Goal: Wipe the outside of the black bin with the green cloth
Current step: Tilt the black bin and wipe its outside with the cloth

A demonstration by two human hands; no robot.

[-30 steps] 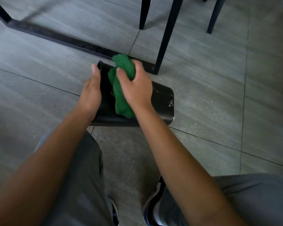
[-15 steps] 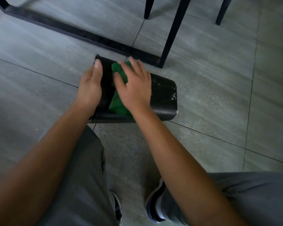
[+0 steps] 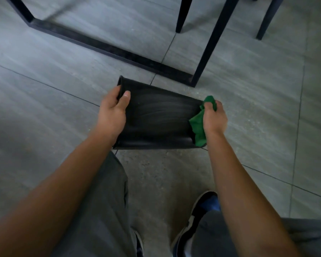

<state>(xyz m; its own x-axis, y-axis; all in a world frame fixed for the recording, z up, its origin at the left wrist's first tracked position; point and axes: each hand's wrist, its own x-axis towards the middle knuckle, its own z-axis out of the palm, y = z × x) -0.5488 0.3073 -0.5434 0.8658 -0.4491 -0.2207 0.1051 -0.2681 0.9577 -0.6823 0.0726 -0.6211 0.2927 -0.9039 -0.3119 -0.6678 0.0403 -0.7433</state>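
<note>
An indoor room, likely a dining or seating area. The floor (image 3: 248,115) is laid in large grey stone-look tiles with thin grout lines. A black metal furniture frame (image 3: 107,50) rests flat on it, and slim, tapered black chair legs (image 3: 182,15) stand just beyond.

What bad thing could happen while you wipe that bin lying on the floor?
The black bin lies on its side, so it might roll or slide; only the left hand, gripping its open rim, steadies it. The green cloth sits bunched at the far end in the right hand, so it could slip off the edge and miss the surface. The black table frame stands close behind, so a hard push could bump the bin into it.
</note>
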